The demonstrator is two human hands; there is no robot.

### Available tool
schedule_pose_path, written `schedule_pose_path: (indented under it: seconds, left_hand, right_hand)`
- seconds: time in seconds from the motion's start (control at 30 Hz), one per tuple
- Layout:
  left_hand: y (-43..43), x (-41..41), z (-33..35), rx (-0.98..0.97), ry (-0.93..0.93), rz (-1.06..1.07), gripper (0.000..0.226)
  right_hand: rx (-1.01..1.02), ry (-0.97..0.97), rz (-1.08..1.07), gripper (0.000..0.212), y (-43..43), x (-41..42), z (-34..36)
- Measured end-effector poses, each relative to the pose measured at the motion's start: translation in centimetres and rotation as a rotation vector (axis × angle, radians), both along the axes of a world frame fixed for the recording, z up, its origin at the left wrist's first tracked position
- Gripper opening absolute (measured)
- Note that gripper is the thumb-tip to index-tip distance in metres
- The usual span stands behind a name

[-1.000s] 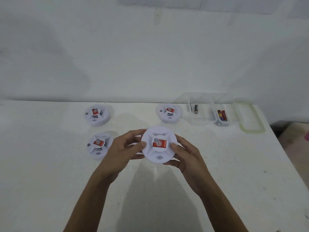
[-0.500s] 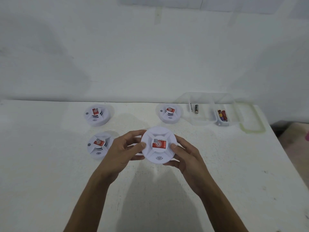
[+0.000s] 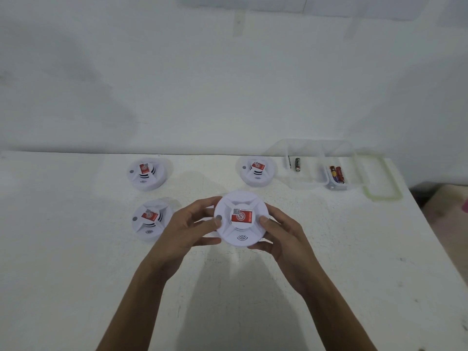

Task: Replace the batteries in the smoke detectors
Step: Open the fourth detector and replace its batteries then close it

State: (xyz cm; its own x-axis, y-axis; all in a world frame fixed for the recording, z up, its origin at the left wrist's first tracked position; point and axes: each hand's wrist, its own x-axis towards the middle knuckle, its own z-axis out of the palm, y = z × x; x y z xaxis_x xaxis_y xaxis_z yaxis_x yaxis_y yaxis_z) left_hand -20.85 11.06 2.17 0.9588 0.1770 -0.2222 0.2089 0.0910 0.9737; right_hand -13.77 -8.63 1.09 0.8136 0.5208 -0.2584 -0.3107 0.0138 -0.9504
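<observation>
**A:** What has changed with the smoke detector [image 3: 241,219] you're holding?

**B:** Almost nothing over the last second. It sits at the same height, face up, red label toward you; your left thumb has crept a little nearer the small grey button. I'd judge you're still at the very start: the casing looks shut, no battery out yet.

**A:** And the grip?

**B:** Your left hand [image 3: 186,230] and right hand [image 3: 283,235] close on opposite sides of its rim, thumbs on top, fingers beneath, so it hangs between them just above the surface [image 3: 76,249].

**A:** Around it?

**B:** Three more detectors lie beyond and to your left; the clear container [image 3: 314,183] with batteries [image 3: 336,174] sits further right, well apart.
</observation>
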Motion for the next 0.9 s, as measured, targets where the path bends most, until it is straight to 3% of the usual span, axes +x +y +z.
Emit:
schedule_pose_path:
  seconds: [0.9]
  left_hand:
    - [0.11, -0.08, -0.20, -0.012, 0.003, 0.000, 0.039]
  right_hand:
    - [-0.022, -0.016, 0.004, 0.033, 0.10, -0.16, -0.02]
